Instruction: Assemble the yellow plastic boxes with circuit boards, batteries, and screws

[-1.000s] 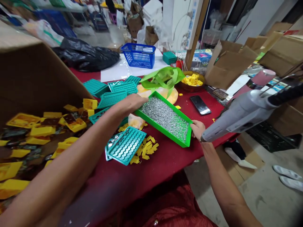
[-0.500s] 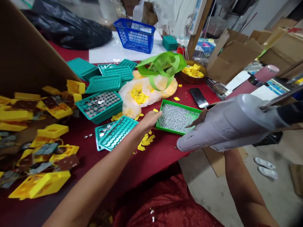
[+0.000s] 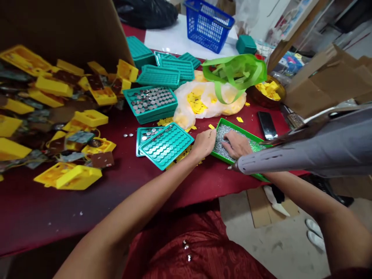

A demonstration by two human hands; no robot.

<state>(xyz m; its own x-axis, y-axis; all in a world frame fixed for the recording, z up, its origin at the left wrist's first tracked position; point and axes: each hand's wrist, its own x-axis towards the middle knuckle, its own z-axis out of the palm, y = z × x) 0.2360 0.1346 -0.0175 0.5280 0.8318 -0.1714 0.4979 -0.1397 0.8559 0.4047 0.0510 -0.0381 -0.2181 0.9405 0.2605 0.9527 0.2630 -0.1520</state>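
Note:
A shallow bright green tray (image 3: pixel 243 132) holding a layer of small silver screws (image 3: pixel 220 144) lies near the table's front edge. My left hand (image 3: pixel 205 142) is closed on the tray's left end. Inside the tray, my right hand (image 3: pixel 237 145) rests among the screws, fingers bent and thumb apart from them; the fingertips are partly sunk in. A grey electric screwdriver (image 3: pixel 279 161) hangs in front of the tray's right part and hides some of it, its bit pointing left. Left of my left hand, a teal tray (image 3: pixel 167 145) with round pockets overlaps another holding silver discs.
Yellow casings with wires and boards (image 3: pixel 78 176) pile up at left by a cardboard box (image 3: pixel 66 31). Behind are stacked teal trays (image 3: pixel 151 112), a plastic bag of yellow parts (image 3: pixel 209 99), a green bag (image 3: pixel 234 71) and a blue basket (image 3: pixel 207 29). A phone (image 3: pixel 267 124) lies right.
The green tray has come down from a tilted, two-handed hold to the table. My right hand has left its right end and moved into the screws. The view has turned left and down.

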